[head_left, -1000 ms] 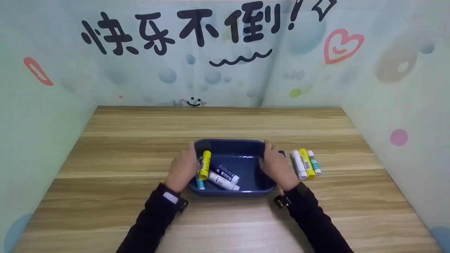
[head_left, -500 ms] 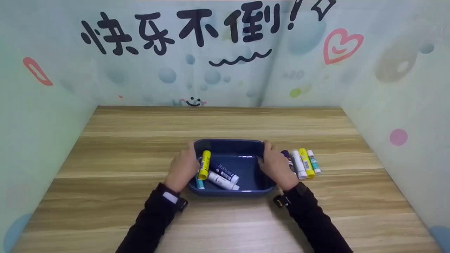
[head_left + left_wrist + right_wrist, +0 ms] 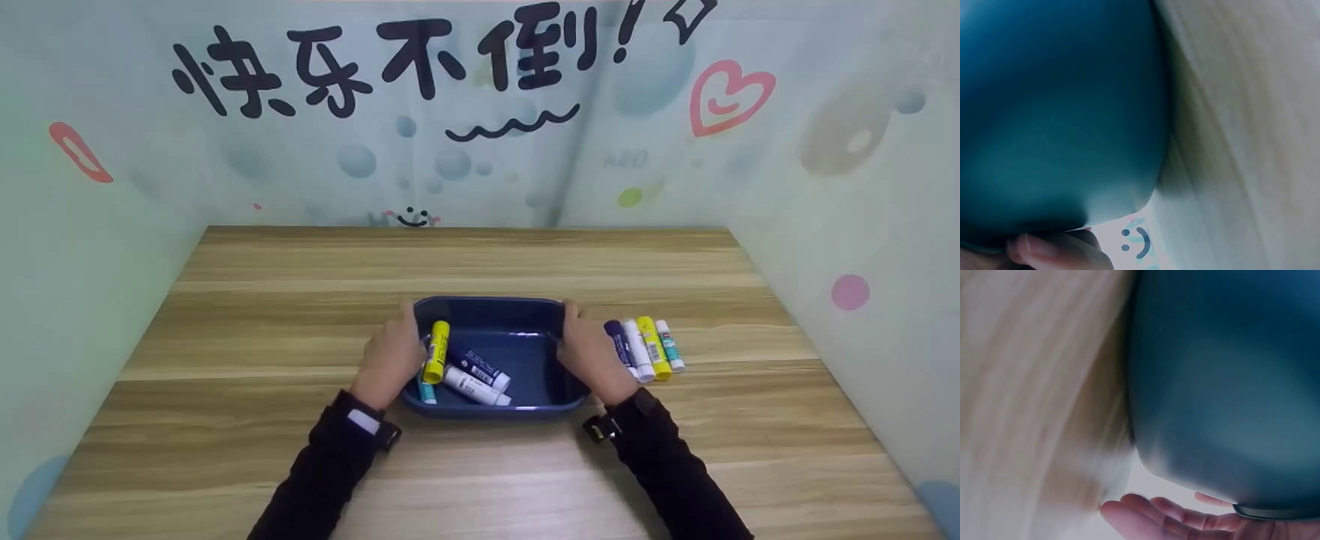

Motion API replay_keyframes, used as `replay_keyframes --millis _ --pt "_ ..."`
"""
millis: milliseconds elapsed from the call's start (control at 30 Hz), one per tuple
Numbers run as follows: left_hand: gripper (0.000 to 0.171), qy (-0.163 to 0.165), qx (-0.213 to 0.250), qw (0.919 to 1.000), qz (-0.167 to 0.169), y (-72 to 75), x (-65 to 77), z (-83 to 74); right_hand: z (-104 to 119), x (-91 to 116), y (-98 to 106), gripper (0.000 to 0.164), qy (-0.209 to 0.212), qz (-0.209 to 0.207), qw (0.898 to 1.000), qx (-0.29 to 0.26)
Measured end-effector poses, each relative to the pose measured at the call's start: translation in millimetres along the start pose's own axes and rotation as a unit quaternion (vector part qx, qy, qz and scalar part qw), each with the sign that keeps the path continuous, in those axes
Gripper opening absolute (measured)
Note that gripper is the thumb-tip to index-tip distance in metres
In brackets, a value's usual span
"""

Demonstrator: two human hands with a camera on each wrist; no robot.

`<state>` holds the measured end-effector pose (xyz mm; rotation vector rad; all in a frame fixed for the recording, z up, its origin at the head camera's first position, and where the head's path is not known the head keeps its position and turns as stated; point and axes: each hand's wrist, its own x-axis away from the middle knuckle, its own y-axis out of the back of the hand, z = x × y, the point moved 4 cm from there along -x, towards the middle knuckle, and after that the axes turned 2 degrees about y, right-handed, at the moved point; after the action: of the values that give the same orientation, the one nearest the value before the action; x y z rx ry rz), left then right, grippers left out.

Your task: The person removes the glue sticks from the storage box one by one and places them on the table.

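Note:
A deep blue tray (image 3: 517,349) stands on the wooden table, a hand at each end. My left hand (image 3: 390,356) grips its left end, with fingertips at the rim in the left wrist view. At the other end my right hand (image 3: 592,352) holds the rim; its fingers (image 3: 1157,514) stretch out past the wall in the right wrist view. Inside the tray, toward the left, lie a yellow glue stick (image 3: 436,352), a dark blue one (image 3: 480,367), a white one (image 3: 474,386) and a mostly hidden teal one (image 3: 427,391).
Right of the tray, side by side, lie a purple glue stick (image 3: 619,345) close by my right hand, a white one (image 3: 637,350), a yellow one (image 3: 654,347) and a teal-and-white one (image 3: 670,346). Printed cloth walls (image 3: 480,180) enclose the table's back and sides.
The purple glue stick outside the tray has shifted right, out from behind my right hand, and now lies against the white one. Tray and left hand stay in place.

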<state>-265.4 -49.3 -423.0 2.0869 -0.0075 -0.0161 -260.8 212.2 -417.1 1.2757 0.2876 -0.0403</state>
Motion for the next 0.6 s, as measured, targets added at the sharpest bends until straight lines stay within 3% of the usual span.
replay_keyframes --millis 200,333,600 --pt "0.049 0.006 0.013 0.9999 0.009 -1.4 -1.8 0.7 -7 -7 -1 0.051 0.007 0.022 0.998 -0.064" --pt "0.048 0.004 0.01 0.9999 0.004 -0.8 -2.8 0.5 -11 -11 -2 0.049 -0.014 0.042 0.994 -0.102" --pt "0.042 -0.001 0.016 0.9999 -0.005 0.4 -6.7 0.8 -10 -10 -2 0.05 -0.038 0.059 0.991 -0.114"
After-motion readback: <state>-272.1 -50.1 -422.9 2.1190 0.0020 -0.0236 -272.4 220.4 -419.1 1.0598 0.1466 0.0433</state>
